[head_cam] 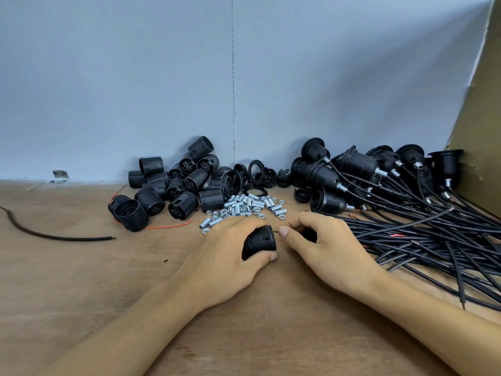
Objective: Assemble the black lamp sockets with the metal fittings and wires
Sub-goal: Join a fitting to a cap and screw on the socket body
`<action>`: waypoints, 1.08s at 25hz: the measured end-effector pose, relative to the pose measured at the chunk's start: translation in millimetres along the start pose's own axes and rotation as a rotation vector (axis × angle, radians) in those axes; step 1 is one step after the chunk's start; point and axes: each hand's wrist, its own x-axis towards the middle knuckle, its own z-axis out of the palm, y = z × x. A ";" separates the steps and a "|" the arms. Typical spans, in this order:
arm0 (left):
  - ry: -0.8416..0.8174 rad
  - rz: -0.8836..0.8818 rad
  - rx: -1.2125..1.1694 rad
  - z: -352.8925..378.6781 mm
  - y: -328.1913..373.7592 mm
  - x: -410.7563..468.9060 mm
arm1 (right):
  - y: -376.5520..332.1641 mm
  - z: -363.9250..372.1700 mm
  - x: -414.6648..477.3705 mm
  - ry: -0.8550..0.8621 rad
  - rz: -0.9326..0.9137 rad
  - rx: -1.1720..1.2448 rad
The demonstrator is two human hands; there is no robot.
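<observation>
Left hand (230, 256) gripping one socket (261, 240), right hand (325, 246) pinching one wire (277, 232)

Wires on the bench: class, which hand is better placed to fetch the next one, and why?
Probably the right hand: it pinches one wire, and the wires lie beside it. The left hand grips a socket and would have to cross over.
</observation>
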 end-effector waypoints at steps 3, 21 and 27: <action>0.043 -0.065 -0.039 -2.2 -4.7 2.0 | 6.1 -24.0 14.7 -0.259 0.001 -0.124; 0.097 0.063 -0.199 -6.2 6.2 -3.0 | 4.3 -40.0 20.6 -0.645 -0.003 0.118; 0.145 0.078 -0.181 -5.6 7.4 -4.0 | 4.2 -45.2 22.2 -0.661 0.023 0.238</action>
